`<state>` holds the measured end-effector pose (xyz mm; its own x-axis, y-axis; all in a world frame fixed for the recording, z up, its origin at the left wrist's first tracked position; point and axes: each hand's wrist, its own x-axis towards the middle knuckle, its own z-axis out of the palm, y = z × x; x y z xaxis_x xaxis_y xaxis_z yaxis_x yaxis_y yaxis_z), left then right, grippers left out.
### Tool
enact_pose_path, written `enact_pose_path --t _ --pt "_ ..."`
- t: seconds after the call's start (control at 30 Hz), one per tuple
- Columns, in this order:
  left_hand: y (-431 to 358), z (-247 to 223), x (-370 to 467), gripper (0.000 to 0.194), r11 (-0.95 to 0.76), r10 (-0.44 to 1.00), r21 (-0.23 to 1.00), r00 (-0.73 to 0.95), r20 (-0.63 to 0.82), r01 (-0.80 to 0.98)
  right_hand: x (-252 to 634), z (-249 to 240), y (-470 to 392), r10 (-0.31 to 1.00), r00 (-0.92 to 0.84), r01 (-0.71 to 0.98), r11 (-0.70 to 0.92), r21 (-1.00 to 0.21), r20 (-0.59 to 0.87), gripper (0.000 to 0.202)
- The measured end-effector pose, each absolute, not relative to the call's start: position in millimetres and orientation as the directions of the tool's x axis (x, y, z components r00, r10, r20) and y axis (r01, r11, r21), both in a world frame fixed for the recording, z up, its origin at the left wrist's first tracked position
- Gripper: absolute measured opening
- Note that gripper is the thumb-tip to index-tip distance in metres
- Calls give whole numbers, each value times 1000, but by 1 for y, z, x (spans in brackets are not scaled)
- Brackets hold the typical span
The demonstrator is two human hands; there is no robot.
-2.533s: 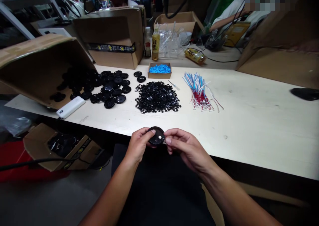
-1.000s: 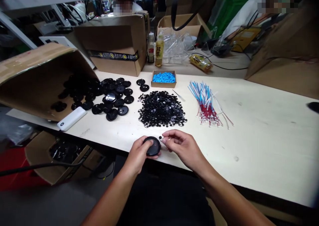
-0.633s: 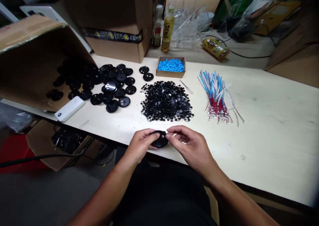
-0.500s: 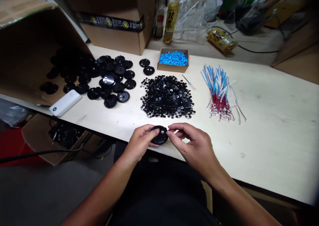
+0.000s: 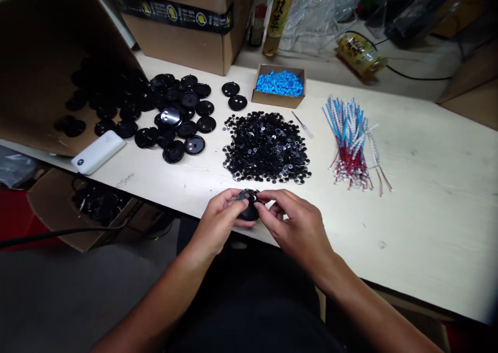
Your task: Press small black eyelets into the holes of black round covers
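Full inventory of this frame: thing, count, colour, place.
black disc: one, black, held between both hands at near table edge
large discs: many, black, spilling from tipped carton at left
tipped carton: one, brown, far left
small parts pile: many, black, table centre
small box: one, brown, blue pieces inside, behind the pile
wire bundle: one, blue, white, red, right of pile
power bank: one, white, left edge
bottles: two, yellowish, back
table: one, pale wood
left hand: grips disc
right hand: fingers on disc

Round black plastic disc (image 5: 249, 207): gripped by left hand (image 5: 220, 223) and right hand (image 5: 298, 228) (both pinching), near heap of small black washers (image 5: 266, 148).
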<state>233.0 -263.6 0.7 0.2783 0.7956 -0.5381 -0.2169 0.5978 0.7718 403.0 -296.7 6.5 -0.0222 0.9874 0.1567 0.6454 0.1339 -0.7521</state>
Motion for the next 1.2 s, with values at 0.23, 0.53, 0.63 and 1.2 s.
enact_pose_path --t 0.23,0.53,0.63,1.2 --pt "-266 0 229 29 594 797 772 294 -528 -225 397 11 -300 994 72 527 29 -849 79 14" --pt "-269 -8 219 29 590 801 778 277 -530 -217 419 16 -283 874 81 -382 -417 -825 -479 40" --pt "-269 -9 217 30 596 799 767 262 -541 -236 430 6 -283 845 116 -430 -430 -794 -521 37" --pt "-268 -14 217 25 653 757 705 233 -610 -277 446 -21 -285 769 23 -650 -474 -594 -639 28"
